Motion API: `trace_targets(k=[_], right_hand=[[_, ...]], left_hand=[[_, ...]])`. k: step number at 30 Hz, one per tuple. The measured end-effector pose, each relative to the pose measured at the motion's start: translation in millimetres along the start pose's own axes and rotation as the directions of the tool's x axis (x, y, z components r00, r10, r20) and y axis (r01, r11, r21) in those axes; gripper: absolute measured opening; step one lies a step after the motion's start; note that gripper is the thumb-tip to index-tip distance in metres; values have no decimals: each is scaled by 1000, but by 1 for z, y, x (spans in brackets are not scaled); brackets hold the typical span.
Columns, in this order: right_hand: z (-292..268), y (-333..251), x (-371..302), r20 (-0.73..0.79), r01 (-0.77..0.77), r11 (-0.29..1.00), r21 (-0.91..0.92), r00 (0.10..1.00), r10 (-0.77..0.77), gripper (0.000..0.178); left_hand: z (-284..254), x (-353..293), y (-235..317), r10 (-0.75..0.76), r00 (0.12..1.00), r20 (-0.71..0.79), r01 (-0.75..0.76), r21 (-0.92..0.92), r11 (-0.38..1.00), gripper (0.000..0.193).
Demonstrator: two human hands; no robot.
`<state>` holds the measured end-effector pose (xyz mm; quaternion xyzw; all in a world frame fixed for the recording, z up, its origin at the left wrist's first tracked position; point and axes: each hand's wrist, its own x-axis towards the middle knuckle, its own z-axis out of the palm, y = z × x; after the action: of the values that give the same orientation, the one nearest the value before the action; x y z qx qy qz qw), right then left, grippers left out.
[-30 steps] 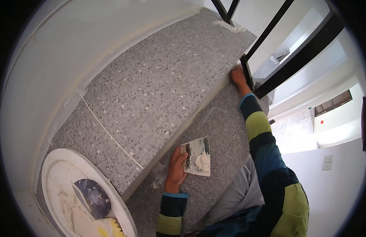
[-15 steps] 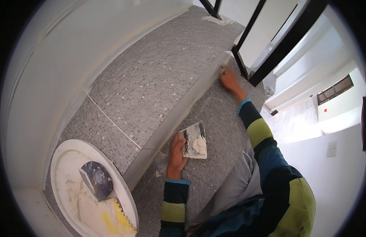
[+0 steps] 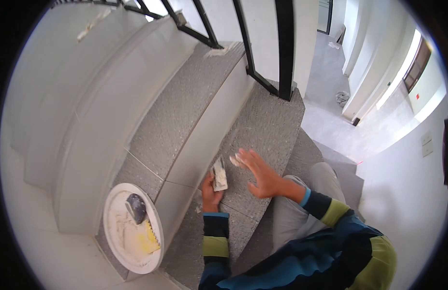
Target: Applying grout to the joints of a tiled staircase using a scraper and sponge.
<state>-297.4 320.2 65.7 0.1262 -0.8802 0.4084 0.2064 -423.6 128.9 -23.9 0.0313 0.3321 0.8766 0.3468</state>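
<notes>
My left hand (image 3: 211,194) is closed round a flat scraper (image 3: 221,176) coated with white putty, held low over the grey speckled stair tread (image 3: 262,121). To its right, my right hand (image 3: 262,178) hangs in the air, fingers stretched out and apart, with white putty smeared on the fingertips. Nothing is held in it. At the lower left a round white tray (image 3: 158,241) of pale putty rests on the step above. Inside it lie a dark putty-spotted scraper (image 3: 137,208) and a yellow notched spreader (image 3: 152,238).
Black metal railing posts (image 3: 285,53) stand at the far end of the treads. A pale riser (image 3: 204,135) rises behind the tread near my hands. My knees, in grey trousers (image 3: 294,205), are on the right. A white wall with a switch plate (image 3: 427,145) is beyond.
My right hand has drawn back from the riser's far end towards my left hand, and its fingers have opened out. The view has shifted and takes in more of the stairs.
</notes>
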Motion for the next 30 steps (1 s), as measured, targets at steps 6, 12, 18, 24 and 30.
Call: trace_targets(k=[6, 12, 18, 24, 30], right_hand=[[-32, -28, -38, 36, 184, 983, 6, 982, -184, 84], [-48, -43, -69, 241, 281, 958, -65, 936, -258, 81], [-49, -58, -72, 290, 347, 938, 24, 895, -339, 71], [-46, -63, -78, 461, 335, 942, -15, 839, -291, 68], [-21, -91, -86, 224, 407, 879, 249, 859, -461, 69]], left_hand=[[65, -48, -27, -206, 953, 222, 232, -97, 968, 39], [130, -106, -30, -90, 972, -218, 110, 78, 991, 30], [101, -147, -28, -73, 980, -187, 79, 21, 997, 29], [75, -183, -12, 50, 996, -75, -53, -40, 998, 30], [85, -221, -32, 196, 921, -335, -140, 184, 973, 31]])
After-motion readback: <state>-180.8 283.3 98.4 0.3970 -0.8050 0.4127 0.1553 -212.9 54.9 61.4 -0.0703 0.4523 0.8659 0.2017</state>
